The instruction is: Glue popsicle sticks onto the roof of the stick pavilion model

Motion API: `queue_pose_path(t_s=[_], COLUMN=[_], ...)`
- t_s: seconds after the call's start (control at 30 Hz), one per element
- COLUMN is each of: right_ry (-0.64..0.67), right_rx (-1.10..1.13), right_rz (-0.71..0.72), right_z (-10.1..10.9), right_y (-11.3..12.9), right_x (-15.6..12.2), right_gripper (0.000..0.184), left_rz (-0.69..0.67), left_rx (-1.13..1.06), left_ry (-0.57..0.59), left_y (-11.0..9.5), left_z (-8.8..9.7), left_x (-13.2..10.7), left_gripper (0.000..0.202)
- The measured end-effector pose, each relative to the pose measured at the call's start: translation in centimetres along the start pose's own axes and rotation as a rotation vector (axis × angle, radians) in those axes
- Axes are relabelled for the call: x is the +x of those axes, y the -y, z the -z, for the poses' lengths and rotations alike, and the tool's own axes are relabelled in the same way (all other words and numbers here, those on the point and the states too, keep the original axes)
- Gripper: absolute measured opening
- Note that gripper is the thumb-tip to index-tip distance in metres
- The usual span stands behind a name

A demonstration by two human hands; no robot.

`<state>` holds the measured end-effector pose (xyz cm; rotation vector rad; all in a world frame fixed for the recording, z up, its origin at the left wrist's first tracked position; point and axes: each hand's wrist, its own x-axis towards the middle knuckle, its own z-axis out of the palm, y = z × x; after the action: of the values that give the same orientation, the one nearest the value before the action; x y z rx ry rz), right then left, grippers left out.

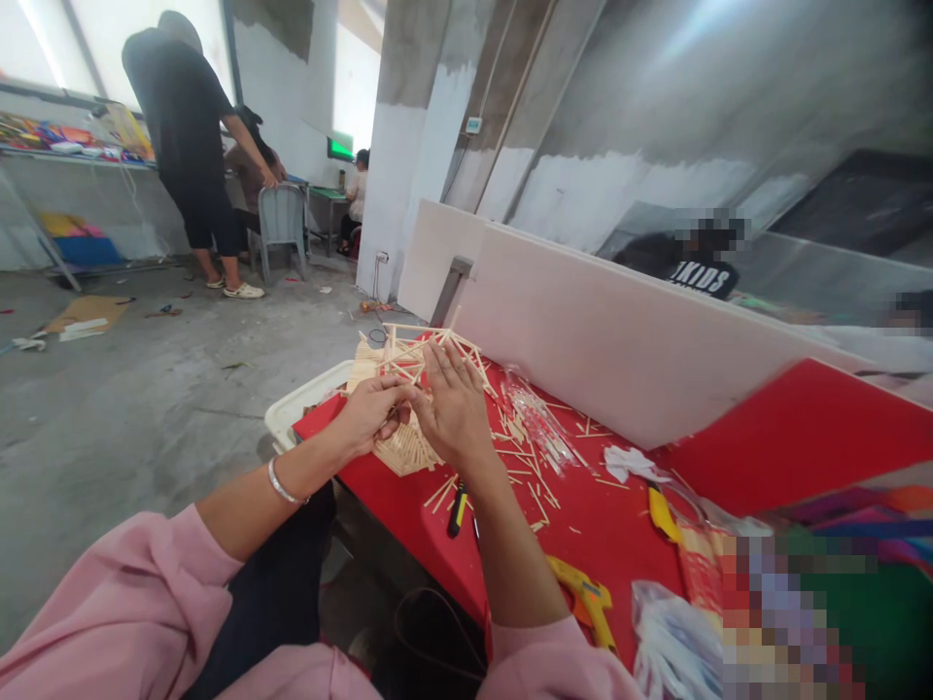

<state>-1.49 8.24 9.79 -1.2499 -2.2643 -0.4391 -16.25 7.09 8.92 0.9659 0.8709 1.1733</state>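
Observation:
Over the near-left part of the red table (583, 535), my left hand (375, 410) is closed, its fingertips pinched together; what they hold is too small to make out. My right hand (456, 403) lies against those fingertips at the thumb, its other fingers stretched out flat. Just behind both hands stands an open frame of thin wooden sticks (466, 341), partly hidden by them. Below the left hand is a slatted stick piece (408, 455). A yellow-and-black craft knife (457, 510) rests beside my right forearm.
Loose sticks (525, 472) and a clear bag of sticks (546, 428) lie right of my hands. A yellow glue gun (592, 598) sits nearer. White boards (583, 331) wall off the far side. A person (182, 126) stands by a grey chair (281, 219).

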Motion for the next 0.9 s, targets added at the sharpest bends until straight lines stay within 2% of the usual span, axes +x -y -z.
queue_pose_path(t_s=[0.9], right_ry=[-0.022], right_rx=[0.051], right_rz=[0.002], right_z=[-0.13], right_y=[0.18], right_x=[-0.18], right_gripper=[0.061], left_rz=[0.058], left_rx=[-0.027], left_ry=[-0.033], left_y=[-0.34], left_z=[-0.17], left_x=[-0.37], left_gripper=[0.010])
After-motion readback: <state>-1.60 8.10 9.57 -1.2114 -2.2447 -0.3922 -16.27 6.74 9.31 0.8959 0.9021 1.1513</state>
